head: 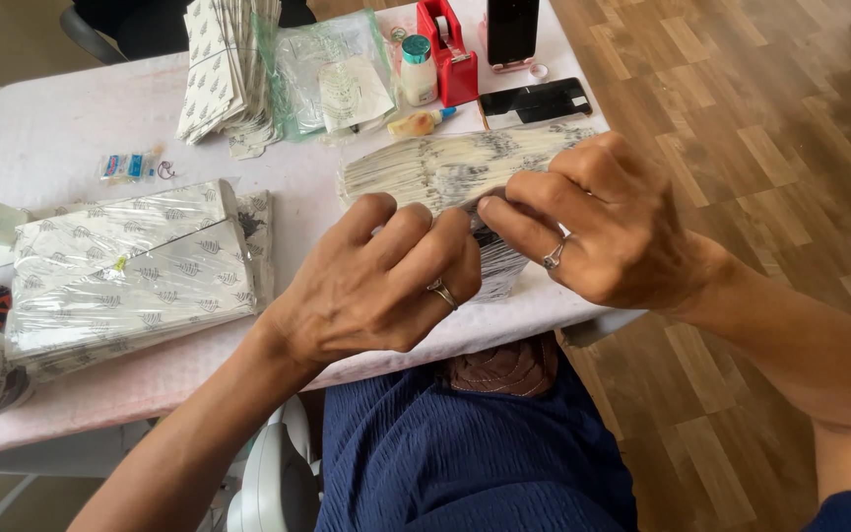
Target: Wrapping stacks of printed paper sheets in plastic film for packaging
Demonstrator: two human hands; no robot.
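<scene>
- The left hand [376, 286] was curled with its fingers pressed against the near end of a thick stack of printed paper sheets [445, 167], its grip closed on the stack's lower edge (a ring showed on one finger).
- The right hand [603, 227] met it from the other side, thumb and forefinger pinching the same end of the stack, a ring on it too.
- The stack lay fanned across the white table [61, 148], near its front right corner, its far end pointing toward a black phone [534, 100].
- To the left lay two plastic-wrapped bundles [130, 276] of the same leaf-patterned paper, just beside each other.
- Farther back stood a loose pile of patterned sheets [224, 69], a clear plastic bag [332, 74], a small white bottle with a teal cap [418, 71] and a red tape dispenser [448, 49].
- A blue garment [465, 453] covered the person's lap below the table edge.
</scene>
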